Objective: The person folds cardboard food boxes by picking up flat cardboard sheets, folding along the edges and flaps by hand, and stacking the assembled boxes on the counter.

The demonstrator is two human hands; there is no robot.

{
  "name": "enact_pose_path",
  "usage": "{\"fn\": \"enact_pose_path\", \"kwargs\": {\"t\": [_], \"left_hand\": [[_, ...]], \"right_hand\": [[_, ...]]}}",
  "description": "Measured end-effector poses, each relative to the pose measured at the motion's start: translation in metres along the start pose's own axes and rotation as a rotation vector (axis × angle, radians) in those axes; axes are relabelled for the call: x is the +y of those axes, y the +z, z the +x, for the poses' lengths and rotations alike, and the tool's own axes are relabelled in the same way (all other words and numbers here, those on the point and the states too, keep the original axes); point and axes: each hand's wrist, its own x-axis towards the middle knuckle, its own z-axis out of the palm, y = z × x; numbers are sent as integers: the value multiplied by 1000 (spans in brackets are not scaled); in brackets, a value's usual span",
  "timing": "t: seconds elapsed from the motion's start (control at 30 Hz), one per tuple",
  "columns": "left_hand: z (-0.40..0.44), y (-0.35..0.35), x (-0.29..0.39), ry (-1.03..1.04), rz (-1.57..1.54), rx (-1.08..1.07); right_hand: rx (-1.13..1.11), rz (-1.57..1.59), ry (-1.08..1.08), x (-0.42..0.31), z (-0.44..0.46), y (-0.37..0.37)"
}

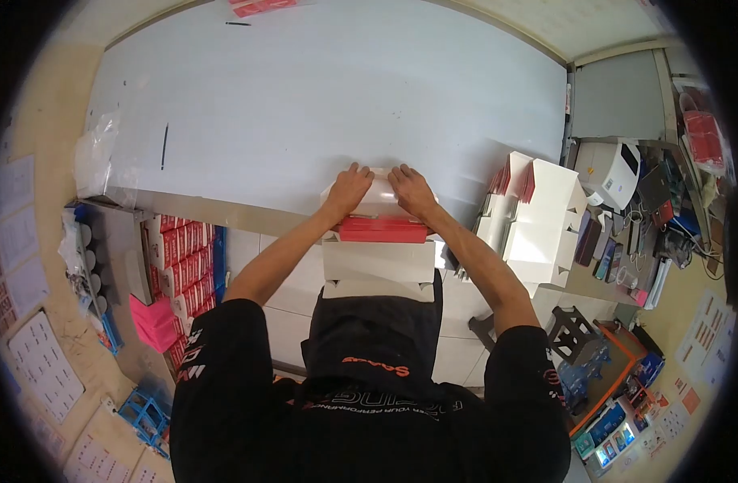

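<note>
A partly folded carton [380,196], white inside with a red strip, lies across the near edge of the table in front of me. Its white flaps hang over the edge toward my lap. My left hand [351,190] is on the carton's far left part, fingers curled over the far panel. On the far right part, my right hand [411,190] grips the same panel, its fingers bent. The undersides of the fingers are hidden.
To the right, a stack of flat white-and-red carton blanks [538,213] leans at the table [305,88] edge. A white machine [610,173] and clutter stand beyond it. On the left below the table, red-and-white boxes [184,258] are stacked. A plastic bag [103,157] lies at the left corner.
</note>
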Motion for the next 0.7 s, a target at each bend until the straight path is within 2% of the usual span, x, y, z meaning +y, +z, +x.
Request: {"fn": "enact_pose_path", "kwargs": {"t": [0.13,0.2,0.23,0.3,0.33,0.4,0.43,0.5,0.53,0.6,0.7], "left_hand": [[20,-21,-16,58,-115,-145],[43,-40,-24,-78,-324,-456],[51,-39,-33,-79,-323,-453],[61,-35,-49,140,-531,-625],[61,-34,-55,144,-532,-621],[58,-31,-62,92,-707,-664],[56,-33,-58,95,-708,-672],[54,-37,-53,52,-705,-706],[52,-38,-54,49,-698,-707],[44,-38,-52,-20,-766,-747],[35,-36,-47,-76,-708,-683]], "right_hand": [[0,-45,-15,-8,-7,-12],[-86,-40,15,-13,-9,-20],[-84,-43,13,-14,-8,-25],[-102,-28,42,-18,-7,-32],[-102,-34,43,-15,-2,-36],[-403,176,194,0,18,-42],[-404,182,200,7,25,-47],[-583,484,211,23,41,-57],[-577,487,207,31,44,-55],[-884,924,410,40,47,-53],[-914,903,410,41,49,-38]]}}
